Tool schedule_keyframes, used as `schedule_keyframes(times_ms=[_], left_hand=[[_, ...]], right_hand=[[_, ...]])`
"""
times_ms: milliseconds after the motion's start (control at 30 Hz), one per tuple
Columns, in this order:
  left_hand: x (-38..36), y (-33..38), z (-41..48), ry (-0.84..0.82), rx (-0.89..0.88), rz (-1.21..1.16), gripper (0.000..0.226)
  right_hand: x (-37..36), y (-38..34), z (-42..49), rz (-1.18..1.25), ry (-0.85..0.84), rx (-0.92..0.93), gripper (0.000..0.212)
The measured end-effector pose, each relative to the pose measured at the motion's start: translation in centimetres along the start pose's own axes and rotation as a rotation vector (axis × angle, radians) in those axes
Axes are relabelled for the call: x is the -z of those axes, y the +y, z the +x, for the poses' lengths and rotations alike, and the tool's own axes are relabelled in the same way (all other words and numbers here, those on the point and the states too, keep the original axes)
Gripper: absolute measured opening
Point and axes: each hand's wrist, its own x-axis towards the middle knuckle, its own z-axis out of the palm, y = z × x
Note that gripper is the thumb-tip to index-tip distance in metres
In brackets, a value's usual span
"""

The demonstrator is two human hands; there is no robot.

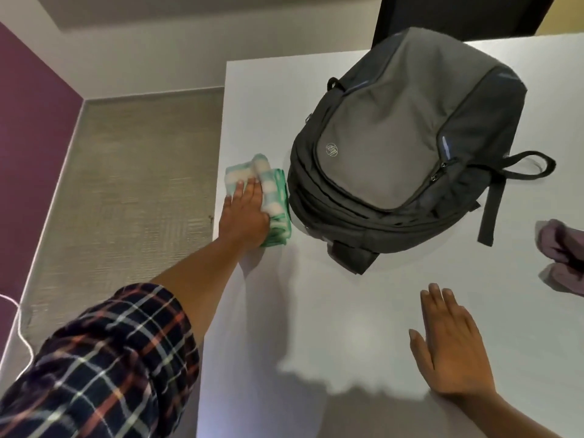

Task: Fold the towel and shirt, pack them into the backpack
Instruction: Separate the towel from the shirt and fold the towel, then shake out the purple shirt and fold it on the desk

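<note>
A folded green-and-white checked towel (271, 191) lies at the left edge of the white table (331, 311), right beside the grey backpack (398, 147). My left hand (245, 216) lies flat on the towel with straight fingers pressing it down. The backpack lies on its back with its zips closed as far as I can see. A crumpled mauve shirt (559, 260) sits at the right edge of view, partly cut off. My right hand (448, 343) rests flat on the bare table, fingers straight, holding nothing.
The table's left edge drops to a beige floor (126, 200). A white cable (19, 324) runs along the floor at lower left. A dark panel (458, 14) stands behind the table.
</note>
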Motion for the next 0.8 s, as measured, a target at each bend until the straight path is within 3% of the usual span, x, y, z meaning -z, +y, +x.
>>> schedule_keyframes(times_ms=[300, 467, 633, 800], left_hand=[[0.5, 5.2, -8.4, 0.157, 0.223, -0.225, 0.071], [-4.3, 11.5, -15.6, 0.001, 0.097, -0.203, 0.07], [-7.9, 18.6, -19.3, -0.135, -0.052, -0.143, 0.084], [-9.7, 24.6, -21.1, -0.216, -0.202, -0.021, 0.076]], right_hand=[[1.4, 0.4, -0.6, 0.053, -0.054, 0.051, 0.07], [5.1, 3.8, -2.8, 0.111, -0.033, 0.129, 0.059], [10.0, 11.1, -4.3, 0.176, 0.056, 0.018, 0.057], [12.8, 19.8, -5.5, 0.129, 0.22, -0.07, 0.046]])
